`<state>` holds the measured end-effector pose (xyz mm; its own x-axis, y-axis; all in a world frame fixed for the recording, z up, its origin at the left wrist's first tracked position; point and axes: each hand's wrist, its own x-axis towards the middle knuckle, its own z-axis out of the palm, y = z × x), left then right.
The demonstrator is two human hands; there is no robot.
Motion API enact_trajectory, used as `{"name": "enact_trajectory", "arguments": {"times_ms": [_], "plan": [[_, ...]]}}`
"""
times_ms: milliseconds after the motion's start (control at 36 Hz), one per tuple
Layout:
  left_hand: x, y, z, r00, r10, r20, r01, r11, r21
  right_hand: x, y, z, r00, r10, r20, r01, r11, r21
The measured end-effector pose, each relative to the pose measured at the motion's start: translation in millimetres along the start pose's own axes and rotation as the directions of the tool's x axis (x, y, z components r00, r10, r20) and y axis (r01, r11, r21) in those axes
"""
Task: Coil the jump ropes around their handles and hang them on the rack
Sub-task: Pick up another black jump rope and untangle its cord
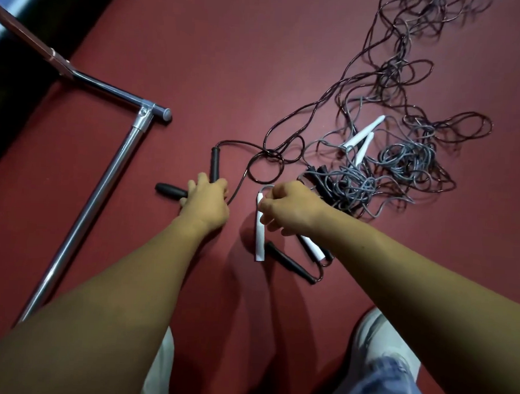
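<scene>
On the red floor (169, 59) by the rack (111, 172), our left hand (206, 205) grips the black handles (215, 165) and our right hand (292, 210) pinches a white handle (259, 241).

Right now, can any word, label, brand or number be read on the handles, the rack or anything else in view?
No readable text anywhere in this view.
The black handles, white handles, metal rack and shoe show no print, label or number.
</scene>
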<state>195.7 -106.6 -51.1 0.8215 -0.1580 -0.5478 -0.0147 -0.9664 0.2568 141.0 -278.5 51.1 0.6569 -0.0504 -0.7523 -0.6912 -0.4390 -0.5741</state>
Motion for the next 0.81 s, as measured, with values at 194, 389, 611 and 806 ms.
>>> {"name": "enact_trajectory", "arguments": {"times_ms": [194,389,611,806], "plan": [[-19,4,-4,0.992,0.079,0.094,-0.098,0.971,0.218,-1,1,17,0.999,0.039,0.008,-0.039,0.999,-0.024],[-39,23,-48,0.968,0.000,0.252,0.104,0.911,-0.400,-20,-21,12,0.992,0.109,-0.066,-0.106,0.993,0.048],[-136,73,-153,0.961,0.201,0.191,0.011,0.661,-0.750,-100,-79,-16,0.949,0.196,0.248,-0.297,0.823,0.484],[-242,95,-210,0.949,0.315,0.012,-0.217,0.683,-0.698,-195,-115,-26,0.975,0.001,0.224,-0.178,0.609,0.773]]}}
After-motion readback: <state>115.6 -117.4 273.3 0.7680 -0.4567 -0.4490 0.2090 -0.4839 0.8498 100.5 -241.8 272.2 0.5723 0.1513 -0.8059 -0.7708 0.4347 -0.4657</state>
